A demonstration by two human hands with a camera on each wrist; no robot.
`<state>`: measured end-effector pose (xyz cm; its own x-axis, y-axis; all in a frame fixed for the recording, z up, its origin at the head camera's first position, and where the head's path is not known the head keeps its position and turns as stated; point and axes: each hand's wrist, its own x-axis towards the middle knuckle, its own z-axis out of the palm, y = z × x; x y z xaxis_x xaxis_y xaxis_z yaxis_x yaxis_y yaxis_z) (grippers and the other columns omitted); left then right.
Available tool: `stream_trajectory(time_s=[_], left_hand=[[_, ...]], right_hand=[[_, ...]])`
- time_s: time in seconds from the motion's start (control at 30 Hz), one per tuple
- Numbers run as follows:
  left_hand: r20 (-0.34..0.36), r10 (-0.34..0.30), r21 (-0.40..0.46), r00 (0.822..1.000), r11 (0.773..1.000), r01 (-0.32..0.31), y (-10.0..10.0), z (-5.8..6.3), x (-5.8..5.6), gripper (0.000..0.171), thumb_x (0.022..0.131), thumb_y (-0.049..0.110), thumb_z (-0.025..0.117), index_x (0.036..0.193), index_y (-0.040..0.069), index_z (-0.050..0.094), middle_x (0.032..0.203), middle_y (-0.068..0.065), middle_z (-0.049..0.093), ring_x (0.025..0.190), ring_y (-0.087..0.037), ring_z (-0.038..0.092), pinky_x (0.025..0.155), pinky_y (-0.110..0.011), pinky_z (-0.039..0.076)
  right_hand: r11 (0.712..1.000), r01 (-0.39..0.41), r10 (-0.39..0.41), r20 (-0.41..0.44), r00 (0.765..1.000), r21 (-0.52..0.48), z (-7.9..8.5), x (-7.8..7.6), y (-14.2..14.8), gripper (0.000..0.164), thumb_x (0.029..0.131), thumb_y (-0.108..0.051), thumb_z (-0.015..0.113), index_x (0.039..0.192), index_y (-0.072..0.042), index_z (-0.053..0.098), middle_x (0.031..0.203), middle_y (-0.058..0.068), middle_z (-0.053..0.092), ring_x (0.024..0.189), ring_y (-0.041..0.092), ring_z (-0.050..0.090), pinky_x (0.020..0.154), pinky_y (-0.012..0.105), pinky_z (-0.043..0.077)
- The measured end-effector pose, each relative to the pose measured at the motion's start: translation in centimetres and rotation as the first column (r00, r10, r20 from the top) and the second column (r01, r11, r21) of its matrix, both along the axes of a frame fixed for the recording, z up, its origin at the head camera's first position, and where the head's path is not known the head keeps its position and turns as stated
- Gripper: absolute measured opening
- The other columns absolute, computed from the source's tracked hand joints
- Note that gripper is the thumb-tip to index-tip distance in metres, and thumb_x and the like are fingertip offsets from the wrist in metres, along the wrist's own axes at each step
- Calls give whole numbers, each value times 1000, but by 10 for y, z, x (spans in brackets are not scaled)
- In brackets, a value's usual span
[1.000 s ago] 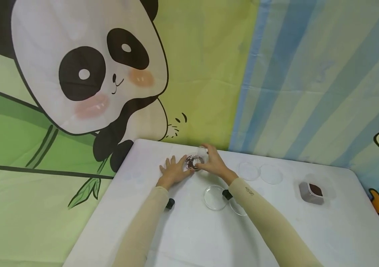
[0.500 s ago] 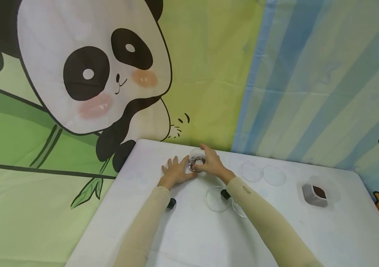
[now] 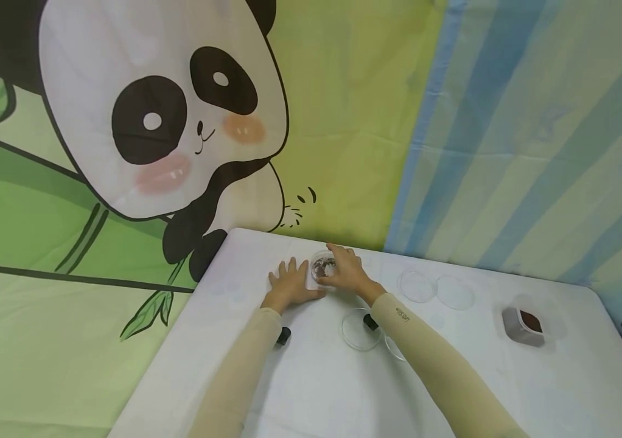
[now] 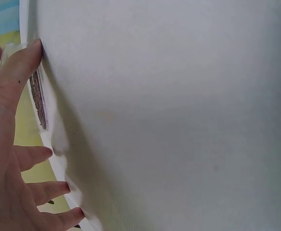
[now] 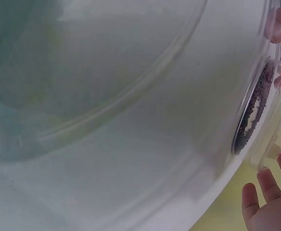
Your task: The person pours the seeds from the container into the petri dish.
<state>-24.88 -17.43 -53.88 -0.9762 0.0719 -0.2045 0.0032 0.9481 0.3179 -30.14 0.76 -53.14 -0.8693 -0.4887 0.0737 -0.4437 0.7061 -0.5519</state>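
Observation:
A clear round dish (image 3: 321, 267) with dark crumbly granules and some white material stands near the table's back edge. My right hand (image 3: 347, 271) arches over its right side, pinching a clear lid that lies close over the granules. In the right wrist view the clear lid (image 5: 271, 139) tilts beside the dark granules (image 5: 257, 103), with fingers spread near its rim. To the left of the dish, my left hand (image 3: 290, 286) rests with spread fingers on the table, index finger and thumb right by the dish. The left wrist view shows its thumb (image 4: 24, 62) overlapping the dish edge.
Two clear round pieces, one of them an open dish (image 3: 361, 329), lie before the right forearm, the other partly hidden by the sleeve. Two more clear discs (image 3: 417, 286) lie to the right. A grey tub (image 3: 523, 326) of brown material stands far right. A printed panda cloth (image 3: 338, 121) hangs behind.
The lid in my right hand has gone from tilted up behind the dish to lying low over it. My left hand stays beside the dish. The head view has shifted slightly left.

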Motion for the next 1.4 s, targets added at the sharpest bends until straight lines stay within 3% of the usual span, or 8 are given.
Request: stream_trajectory(time_s=[1.0, 1.4], left_hand=[[3, 0, -22, 1000, 1000, 0, 2, -4, 0, 104, 78, 73, 69, 157, 15, 34, 161, -24, 20, 145, -51, 15, 106, -75, 15], [-27, -14, 16, 1000, 1000, 15, 1, 4, 4, 102, 81, 67, 71, 155, 8, 34, 158, -27, 25, 144, -49, 20, 109, -71, 18]], right_hand=[[993, 8, -12, 33, 999, 116, -10, -6, -3, 99, 80, -44, 84, 155, -7, 32, 150, 15, 44, 133, 41, 38, 107, 63, 29], [996, -21, 19, 21, 1000, 83, -3, -2, 4, 95, 83, -44, 82, 154, -5, 31, 150, 22, 40, 136, 43, 36, 111, 61, 26]])
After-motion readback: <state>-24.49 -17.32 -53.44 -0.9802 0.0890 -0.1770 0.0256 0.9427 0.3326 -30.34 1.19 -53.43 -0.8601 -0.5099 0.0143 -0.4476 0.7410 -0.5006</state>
